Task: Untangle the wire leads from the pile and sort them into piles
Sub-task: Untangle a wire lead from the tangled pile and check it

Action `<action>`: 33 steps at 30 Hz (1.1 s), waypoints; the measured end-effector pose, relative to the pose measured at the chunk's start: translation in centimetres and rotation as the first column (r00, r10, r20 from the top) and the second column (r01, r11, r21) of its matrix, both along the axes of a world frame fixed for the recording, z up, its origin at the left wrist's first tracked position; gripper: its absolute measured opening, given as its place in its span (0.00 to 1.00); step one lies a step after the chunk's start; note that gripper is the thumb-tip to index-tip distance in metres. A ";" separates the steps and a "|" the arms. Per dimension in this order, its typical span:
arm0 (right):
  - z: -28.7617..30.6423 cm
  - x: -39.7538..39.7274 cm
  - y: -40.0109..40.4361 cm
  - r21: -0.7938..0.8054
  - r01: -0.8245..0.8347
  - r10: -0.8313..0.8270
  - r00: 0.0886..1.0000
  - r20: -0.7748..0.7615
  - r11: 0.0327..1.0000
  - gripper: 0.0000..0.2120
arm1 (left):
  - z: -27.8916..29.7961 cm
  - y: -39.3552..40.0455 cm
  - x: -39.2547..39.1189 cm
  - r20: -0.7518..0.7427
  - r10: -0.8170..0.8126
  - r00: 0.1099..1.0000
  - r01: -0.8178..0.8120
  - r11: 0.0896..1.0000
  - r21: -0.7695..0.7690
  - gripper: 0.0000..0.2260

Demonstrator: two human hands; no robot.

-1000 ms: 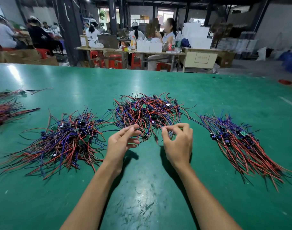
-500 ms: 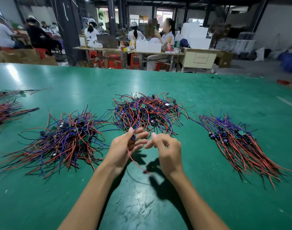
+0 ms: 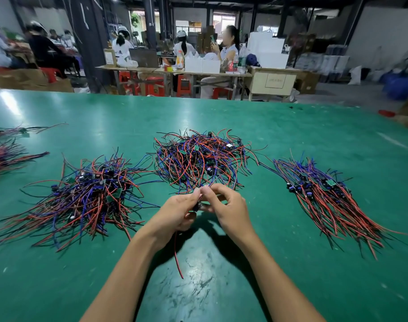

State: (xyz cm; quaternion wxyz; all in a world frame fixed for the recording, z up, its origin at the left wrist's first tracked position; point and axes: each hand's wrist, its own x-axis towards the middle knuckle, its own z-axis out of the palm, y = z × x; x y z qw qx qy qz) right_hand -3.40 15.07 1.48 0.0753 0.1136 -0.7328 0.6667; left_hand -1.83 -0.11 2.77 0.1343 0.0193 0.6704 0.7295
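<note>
A tangled pile (image 3: 199,159) of red, blue and black wire leads with small boards lies mid-table. Just in front of it my left hand (image 3: 177,211) and my right hand (image 3: 226,208) meet, fingertips together, both pinching one wire lead (image 3: 178,254) with a small dark part between them. Its red wire hangs down below my left hand to the green table (image 3: 221,117). A looser pile (image 3: 82,196) lies at the left. A combed, straightened pile (image 3: 326,196) lies at the right.
Two more wire bundles (image 3: 5,154) lie at the far left edge. Bare green table stretches beyond the piles and in front of my arms. Behind the table, people sit at benches with boxes and red stools.
My hands came together and pulled one lead out of the middle pile toward me. Its red wire now hangs lower beneath my left hand.
</note>
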 end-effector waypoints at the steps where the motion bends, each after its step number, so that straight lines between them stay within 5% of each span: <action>1: 0.0 0.0 0.0 0.019 0.027 -0.026 0.999 -0.045 0.999 0.09 | 0.0 0.1 0.1 -0.014 -0.005 1.000 0.005 1.000 -0.008 0.16; 5: -0.3 -0.5 0.4 0.082 0.101 -0.089 0.987 -0.134 0.992 0.08 | 0.4 0.1 0.0 -0.164 0.223 0.961 -0.218 0.975 0.046 0.14; 7: -0.5 -0.5 0.3 0.059 0.130 -0.125 0.989 -0.076 0.990 0.08 | 0.9 -0.8 -0.3 -0.386 0.503 0.774 -0.513 0.854 0.085 0.09; 8: -0.6 -0.6 0.3 0.068 0.143 -0.140 0.989 -0.047 0.987 0.08 | 1.1 -1.6 -0.5 -0.557 0.611 0.563 -0.718 0.695 0.038 0.08; 10: -0.9 -0.8 0.4 0.177 0.176 -0.169 0.984 -0.054 0.968 0.05 | 1.1 -3.7 -0.8 -0.772 0.624 0.121 -0.980 0.197 0.006 0.11; 11: -1.1 -0.8 0.5 0.240 0.190 -0.177 0.981 -0.075 0.952 0.04 | 1.0 -4.9 -0.8 -0.797 0.603 0.025 -0.999 -0.003 -0.033 0.13; 13: -1.0 -0.9 0.6 0.301 0.225 -0.202 0.974 -0.107 0.927 0.04 | 0.3 -6.5 -1.2 -0.764 0.639 0.090 -0.959 -0.152 -0.241 0.18; 16: -1.0 -1.1 0.7 0.420 0.234 -0.215 0.972 -0.092 0.877 0.06 | -0.2 -6.3 -1.1 -0.637 0.709 0.303 -0.851 -0.100 -0.516 0.30; 19: -1.3 -0.9 0.6 0.567 0.199 -0.150 0.980 -0.132 0.800 0.12 | -0.2 -5.4 -0.7 -0.708 0.600 0.373 -0.845 -0.097 -0.527 0.35; 24: -1.2 -1.6 -0.2 0.808 0.168 -0.082 0.986 -0.148 0.565 0.26 | -0.7 -3.5 -0.8 -0.826 0.354 0.438 -0.896 0.101 -0.432 0.17; 28: -1.2 -1.6 -0.6 0.816 0.218 -0.121 0.976 -0.181 0.536 0.19 | -1.6 -1.8 -0.9 -0.768 -0.033 0.640 -0.704 0.375 -0.603 0.10; 33: -1.7 -1.3 0.2 0.773 0.231 -0.119 0.973 -0.200 0.591 0.12 | -2.5 -0.8 -1.1 -0.642 -0.159 0.750 -0.551 0.386 -0.739 0.14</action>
